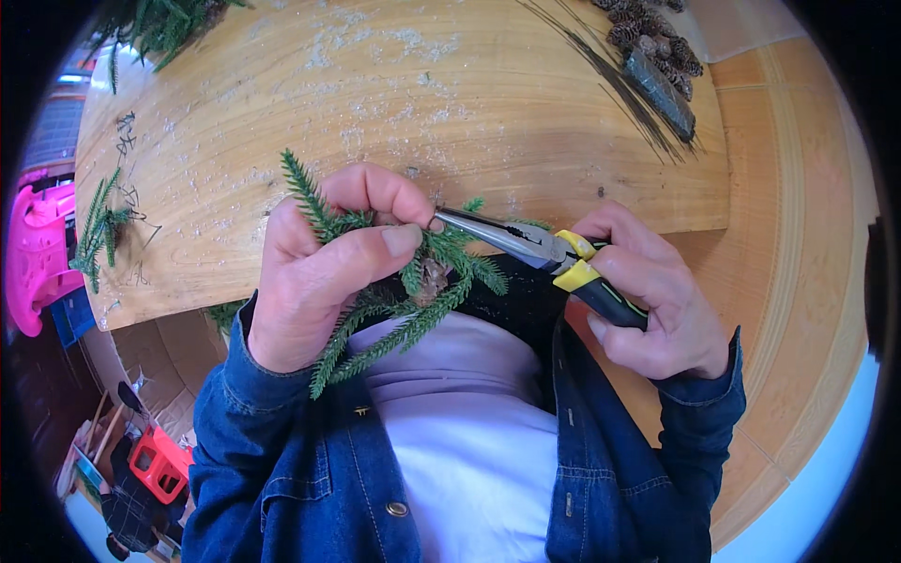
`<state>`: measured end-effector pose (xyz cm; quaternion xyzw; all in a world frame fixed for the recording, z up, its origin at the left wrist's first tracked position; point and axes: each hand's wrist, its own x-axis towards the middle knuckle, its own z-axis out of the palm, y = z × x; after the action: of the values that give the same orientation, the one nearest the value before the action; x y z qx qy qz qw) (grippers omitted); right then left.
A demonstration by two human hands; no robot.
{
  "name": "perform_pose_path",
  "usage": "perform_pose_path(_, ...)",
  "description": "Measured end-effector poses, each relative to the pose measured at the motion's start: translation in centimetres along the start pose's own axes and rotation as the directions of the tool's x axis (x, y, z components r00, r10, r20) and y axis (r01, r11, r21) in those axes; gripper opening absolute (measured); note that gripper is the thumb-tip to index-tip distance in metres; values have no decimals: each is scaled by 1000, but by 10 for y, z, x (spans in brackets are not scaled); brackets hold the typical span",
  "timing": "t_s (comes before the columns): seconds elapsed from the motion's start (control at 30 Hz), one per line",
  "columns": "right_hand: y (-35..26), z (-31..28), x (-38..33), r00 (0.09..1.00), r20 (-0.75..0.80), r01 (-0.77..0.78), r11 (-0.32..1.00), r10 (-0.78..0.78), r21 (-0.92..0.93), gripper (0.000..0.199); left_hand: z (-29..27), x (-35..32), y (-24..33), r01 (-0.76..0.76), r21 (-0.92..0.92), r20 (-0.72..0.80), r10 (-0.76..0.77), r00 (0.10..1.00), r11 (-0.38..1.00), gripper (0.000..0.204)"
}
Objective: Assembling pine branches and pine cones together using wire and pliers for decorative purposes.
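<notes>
In front of my chest, my left hand pinches a green artificial fir sprig between thumb and fingers. A brownish pine cone sits among its branches. My right hand is wrapped round the black and yellow handles of long-nose pliers. The pliers' narrow tip reaches left to my left fingertips, at the top of the sprig. Whether the jaws grip anything there is too small to tell.
Dark wire stems, pine cones and a dark wrapped bundle lie at the table's far right. Fir branches are at the far left, loose sprigs nearer. White flecks dot the wooden tabletop. A pink plastic chair stands left.
</notes>
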<state>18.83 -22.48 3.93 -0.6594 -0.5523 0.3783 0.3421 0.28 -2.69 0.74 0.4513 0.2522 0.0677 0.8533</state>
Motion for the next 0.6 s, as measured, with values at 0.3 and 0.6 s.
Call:
perform_pose_path(0.3, 3, 4, 1, 996, -33, -78, 997, 78, 11, 26, 2, 5, -2, -6, 22, -19, 7, 1000, 1000, 16)
perform_pose_path(0.6, 8, 0, 3, 997, -7, -81, 997, 81, 18, 24, 11, 6, -5, -181, 433, -73, 234, 969, 883, 10)
